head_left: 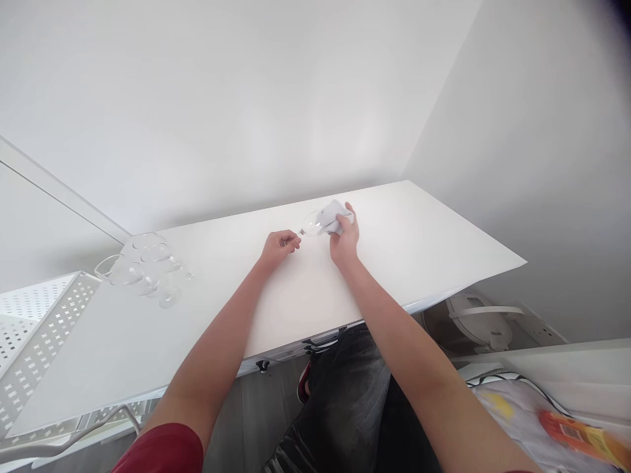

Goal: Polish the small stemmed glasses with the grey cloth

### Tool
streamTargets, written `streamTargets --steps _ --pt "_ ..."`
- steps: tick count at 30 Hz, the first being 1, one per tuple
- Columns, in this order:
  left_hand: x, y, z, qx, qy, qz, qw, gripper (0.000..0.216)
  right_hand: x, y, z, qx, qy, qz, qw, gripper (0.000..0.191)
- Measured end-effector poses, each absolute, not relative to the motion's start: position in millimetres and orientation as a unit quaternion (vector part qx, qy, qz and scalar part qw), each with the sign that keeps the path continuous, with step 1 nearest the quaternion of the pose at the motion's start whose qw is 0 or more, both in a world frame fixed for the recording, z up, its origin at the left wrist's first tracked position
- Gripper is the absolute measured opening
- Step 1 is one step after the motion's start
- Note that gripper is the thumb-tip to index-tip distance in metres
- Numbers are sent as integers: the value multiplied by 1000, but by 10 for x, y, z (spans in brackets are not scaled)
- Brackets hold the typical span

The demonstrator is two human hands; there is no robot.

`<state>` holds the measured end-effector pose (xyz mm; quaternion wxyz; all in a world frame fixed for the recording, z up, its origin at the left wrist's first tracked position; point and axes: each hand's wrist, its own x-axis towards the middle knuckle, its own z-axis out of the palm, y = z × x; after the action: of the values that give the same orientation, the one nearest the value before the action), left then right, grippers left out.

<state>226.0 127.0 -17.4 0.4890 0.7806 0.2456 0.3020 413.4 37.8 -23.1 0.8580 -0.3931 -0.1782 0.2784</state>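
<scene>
Over the middle of the white table I hold a clear wine glass (310,225) tilted on its side. My left hand (282,247) is closed around its stem end, and the foot is hidden by the fingers. The glass's bowl points right, toward my right hand (346,238). That hand grips a pale grey cloth (331,215), which covers the bowl's rim. Whether any of the cloth is inside the bowl I cannot tell.
Several clear stemmed glasses (148,263) stand or lie at the table's left end. A white perforated rack (44,335) adjoins that side. The white table (296,302) has its back edge near the wall. Below right are a round white appliance (480,322) and an orange-red package (582,437).
</scene>
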Motion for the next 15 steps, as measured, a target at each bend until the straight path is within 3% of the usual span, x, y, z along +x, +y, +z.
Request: streamTargets --steps 4,11,15 --pt "2248 1318 -198 728 240 369 526 26 4243 398 -262 -435 -58 248 864 14" --pt "2242 1313 -198 718 224 346 560 27 4029 337 -161 -340 -232 472 779 17" --pt "2233 1343 -212 672 228 367 601 27 4022 291 -127 -340 -255 484 765 27"
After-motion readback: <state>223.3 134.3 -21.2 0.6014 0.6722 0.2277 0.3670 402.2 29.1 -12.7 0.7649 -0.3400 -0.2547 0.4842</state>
